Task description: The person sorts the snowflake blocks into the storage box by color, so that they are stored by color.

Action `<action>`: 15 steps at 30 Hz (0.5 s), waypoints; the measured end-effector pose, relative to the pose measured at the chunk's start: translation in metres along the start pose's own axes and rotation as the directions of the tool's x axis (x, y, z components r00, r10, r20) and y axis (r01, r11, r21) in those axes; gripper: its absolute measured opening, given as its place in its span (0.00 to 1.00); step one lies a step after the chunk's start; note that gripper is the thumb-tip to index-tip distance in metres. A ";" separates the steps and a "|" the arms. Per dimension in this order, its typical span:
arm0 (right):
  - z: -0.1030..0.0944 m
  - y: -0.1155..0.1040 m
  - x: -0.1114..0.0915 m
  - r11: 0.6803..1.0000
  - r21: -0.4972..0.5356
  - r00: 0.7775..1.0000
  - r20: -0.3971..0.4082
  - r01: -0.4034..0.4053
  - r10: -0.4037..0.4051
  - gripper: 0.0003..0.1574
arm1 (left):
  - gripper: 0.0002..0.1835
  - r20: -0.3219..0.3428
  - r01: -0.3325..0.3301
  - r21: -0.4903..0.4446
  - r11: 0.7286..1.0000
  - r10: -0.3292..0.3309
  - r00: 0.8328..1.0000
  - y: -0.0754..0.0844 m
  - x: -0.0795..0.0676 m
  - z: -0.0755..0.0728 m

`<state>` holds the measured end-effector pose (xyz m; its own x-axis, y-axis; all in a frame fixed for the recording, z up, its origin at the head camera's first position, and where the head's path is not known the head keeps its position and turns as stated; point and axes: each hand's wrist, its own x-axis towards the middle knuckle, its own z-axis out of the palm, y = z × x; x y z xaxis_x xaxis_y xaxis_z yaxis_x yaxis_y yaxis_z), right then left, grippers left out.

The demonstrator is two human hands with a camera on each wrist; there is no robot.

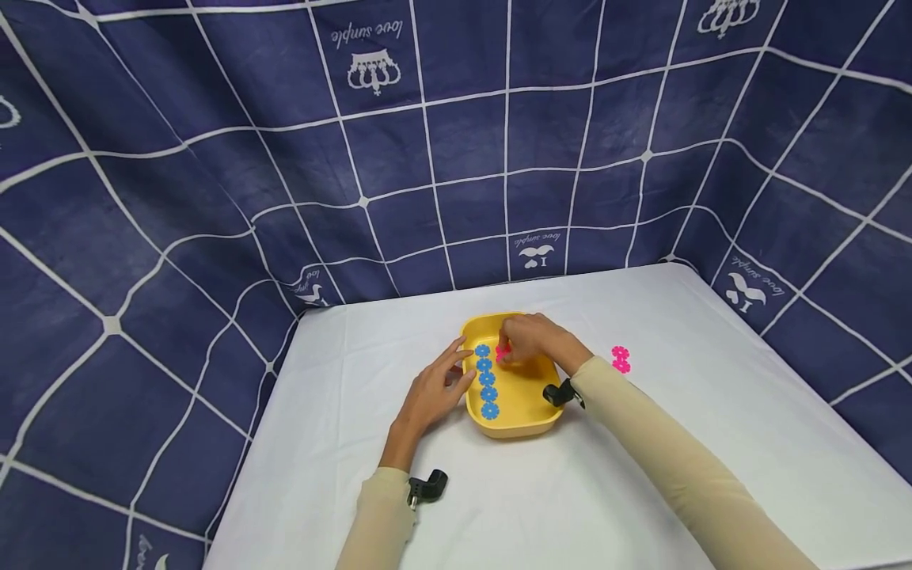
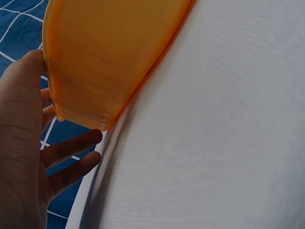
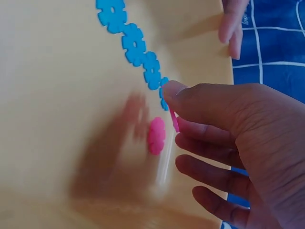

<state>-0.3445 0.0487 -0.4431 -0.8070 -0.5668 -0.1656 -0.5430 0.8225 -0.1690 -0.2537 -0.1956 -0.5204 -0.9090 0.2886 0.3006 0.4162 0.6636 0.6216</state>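
Note:
A yellow plastic basin (image 1: 523,396) stands on the white-covered table. Inside it, along the left side, several blue snowflake-shaped discs (image 1: 488,378) lie in a line. My right hand (image 1: 527,336) reaches into the basin's far part and pinches a pink snowflake disc (image 3: 174,117) between thumb and forefinger, near the end of the blue line. Beneath it, another pink disc (image 3: 156,136) lies on the basin floor. At the left rim, my left hand (image 1: 431,392) rests against the basin with its fingers spread; some fingers are hidden behind the wall in the left wrist view.
Two pink discs (image 1: 621,359) lie on the white tablecloth (image 1: 684,412) to the right of the basin. A dark blue curtain (image 1: 470,142) with white grid lines hangs behind the table and along both sides.

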 end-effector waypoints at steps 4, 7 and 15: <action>0.003 0.000 0.000 1.000 -0.003 1.000 0.015 -0.002 0.002 0.15 | 0.31 -0.001 -0.001 -0.001 1.000 0.001 1.000 -0.001 -0.001 0.000; 0.005 0.000 0.001 1.000 -0.018 1.000 0.025 0.002 -0.001 0.16 | 0.31 -0.004 -0.006 0.002 1.000 0.006 1.000 -0.001 -0.001 0.000; 0.013 0.001 0.006 0.996 -0.083 0.999 0.033 0.014 -0.011 0.17 | 0.29 -0.002 -0.023 0.003 1.000 0.023 1.000 0.000 -0.001 0.000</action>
<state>-0.3465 0.0453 -0.4567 -0.7927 -0.5773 -0.1957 -0.5717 0.8155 -0.0899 -0.2532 -0.1963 -0.5206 -0.8990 0.3029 0.3162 0.4373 0.6589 0.6121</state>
